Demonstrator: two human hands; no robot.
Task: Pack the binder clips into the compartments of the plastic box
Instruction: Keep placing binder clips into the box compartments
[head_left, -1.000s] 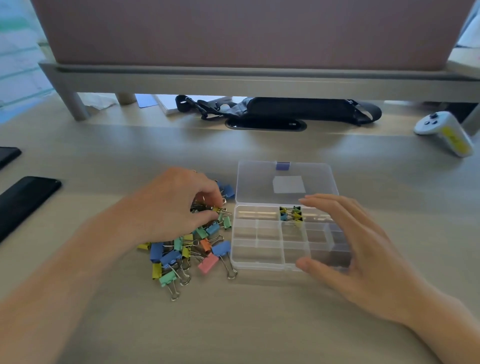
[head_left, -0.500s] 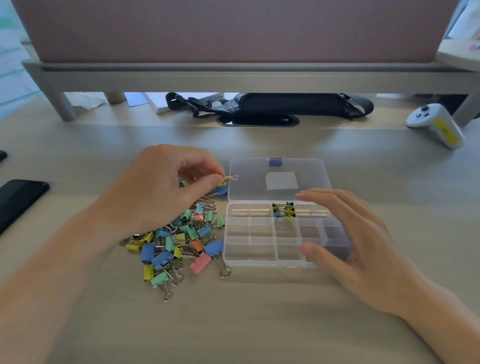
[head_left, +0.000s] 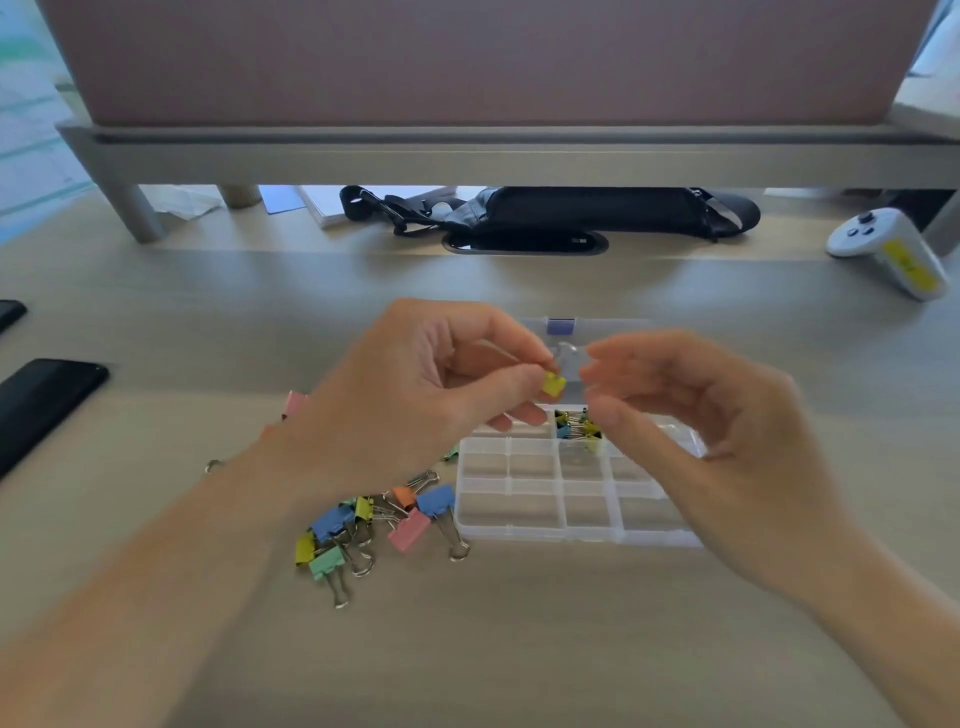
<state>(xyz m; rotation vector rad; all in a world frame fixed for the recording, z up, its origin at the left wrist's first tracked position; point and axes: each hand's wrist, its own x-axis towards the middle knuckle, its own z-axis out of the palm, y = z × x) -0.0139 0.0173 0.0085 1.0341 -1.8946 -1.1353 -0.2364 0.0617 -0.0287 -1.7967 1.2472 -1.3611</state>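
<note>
Binder clip (head_left: 554, 385) sits pinched in the left hand (head_left: 415, 395), above the plastic box (head_left: 519, 531). Right hand (head_left: 701, 415) curls just beside it, grip unclear.

Left hand (head_left: 415, 384) pinches a yellow binder clip (head_left: 553, 385) thumb-to-finger; right hand (head_left: 701, 415) sits just beside, fingers loosely curled, contact too blurry to call.

Office workstation, by the look of it. A light wood-grain laminate desktop (head_left: 519, 649) ran back to a mauve fabric divider panel (head_left: 467, 57) on a grey metal rail w/ legs (head_left: 467, 156), i.e. a cubicle-type setup. An oval grey cable grommet (head_left: 524, 242) was set into the top near the back. A stack of white papers (head_left: 322, 205) lay under the rail. Loose pastel binder clips (head_left: 374, 519) and a flat black phone (head_left: 47, 395) lay on the desk, std office stuff.
</note>
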